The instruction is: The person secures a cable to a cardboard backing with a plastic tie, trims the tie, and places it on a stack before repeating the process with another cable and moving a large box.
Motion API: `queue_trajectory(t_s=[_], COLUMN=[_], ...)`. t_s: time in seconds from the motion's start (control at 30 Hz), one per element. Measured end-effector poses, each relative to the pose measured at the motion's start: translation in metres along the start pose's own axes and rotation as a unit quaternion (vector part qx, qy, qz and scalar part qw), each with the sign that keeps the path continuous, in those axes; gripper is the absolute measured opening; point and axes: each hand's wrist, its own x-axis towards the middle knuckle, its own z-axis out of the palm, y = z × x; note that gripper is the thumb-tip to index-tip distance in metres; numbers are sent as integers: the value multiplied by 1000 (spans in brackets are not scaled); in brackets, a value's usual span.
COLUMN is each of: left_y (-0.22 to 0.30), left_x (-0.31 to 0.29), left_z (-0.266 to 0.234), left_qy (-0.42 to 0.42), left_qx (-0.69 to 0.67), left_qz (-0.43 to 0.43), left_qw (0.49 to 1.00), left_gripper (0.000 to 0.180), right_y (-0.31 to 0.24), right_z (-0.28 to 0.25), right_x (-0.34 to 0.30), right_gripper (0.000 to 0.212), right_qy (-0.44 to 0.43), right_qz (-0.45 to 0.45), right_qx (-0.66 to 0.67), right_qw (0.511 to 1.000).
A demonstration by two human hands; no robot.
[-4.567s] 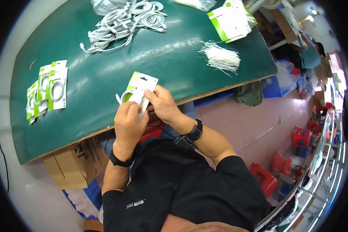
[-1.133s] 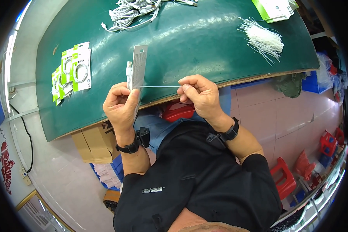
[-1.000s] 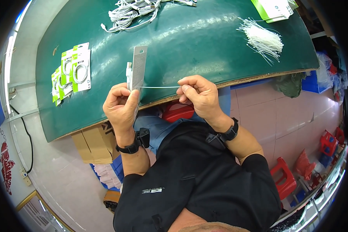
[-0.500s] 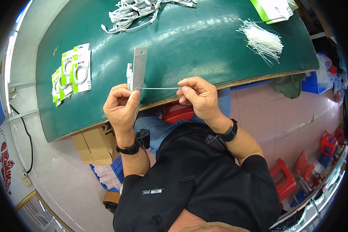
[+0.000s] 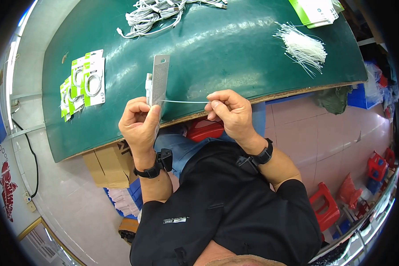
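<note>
The left hand (image 5: 138,123) is gripping a packaged cable card (image 5: 158,82) by its lower end, fingers curled around it and the thumb pressing against its near face, so the card is standing upright and edge-on to the camera, rising above the knuckles over the near edge of the green table (image 5: 217,53). The right hand (image 5: 229,111) is pinching the end of a thin white cable tie (image 5: 184,101) between thumb and forefinger, the other fingers folded in. The tie is running level from that pinch leftward to the card, meeting it just above the left hand's fingertips; whether it is passing through the card cannot be told. The two hands are sitting at about the same height, apart from each other, with the taut tie bridging the gap between them just in front of the table's worn wooden rim.

Farther out on the table, a fanned stack of finished green-and-white cable cards (image 5: 83,83) is lying to the left of the held card, well apart from it. A tangle of loose white cables (image 5: 159,11) is lying at the far edge, a heap of white cable ties (image 5: 302,45) is lying to the far right, and a pile of flat green-edged cards (image 5: 317,11) is sitting beyond that heap
</note>
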Motion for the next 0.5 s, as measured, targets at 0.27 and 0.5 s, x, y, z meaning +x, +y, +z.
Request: queue_trajectory(t_s=[0.27, 0.5], left_y=[1, 2], left_x=[1, 0], left_z=[1, 3], left_qy=[5, 6], left_qx=[3, 6], left_qz=[0, 1], left_qw=[1000, 1000], left_gripper=[17, 17], right_y=[2, 3], right_z=[-1, 0], right_x=[-2, 0], right_gripper=[17, 17], right_qy=[-5, -6], right_qz=[-5, -5], right_qx=[8, 15], right_qw=[1000, 1000])
